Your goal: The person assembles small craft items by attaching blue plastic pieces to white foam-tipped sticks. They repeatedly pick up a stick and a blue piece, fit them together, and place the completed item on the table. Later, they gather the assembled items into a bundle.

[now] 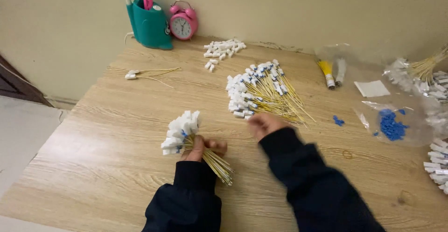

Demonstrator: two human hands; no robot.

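Left hand (201, 149) fingers (215, 145) clenched round a bundle of yellow wires (211, 159), gripped mid-length; the bundle's white connector ends (179, 131) fan out up and to the left of the fingers, the bare yellow tips poke down and to the right past the dark sleeve (193, 185), the bundle raised a little off the tabletop (116, 134). Right hand (264, 124) is blurred, fingers curled loosely; cannot tell if they pinch anything. It sits right at the near edge of a loose pile of the same wires (261, 92), which spreads away above it, white and blue ends mostly on the far-left side, yellow tails pointing toward the right hand. Farther out beyond that pile, a small heap of loose white connectors (223, 49). Up-left of the left hand, a pair of stray wires (149, 73) lies alone. Right of the right hand, a few blue clips (338, 120) on the wood, then a clear bag of blue clips (391, 125), a white paper slip (372, 88), a bagged yellow and white roll (332, 72), and more wire bundles in plastic (427, 76) at the right edge. Against the far wall, a teal pen holder (148, 26) with a pink alarm clock (183, 21) just beside it.
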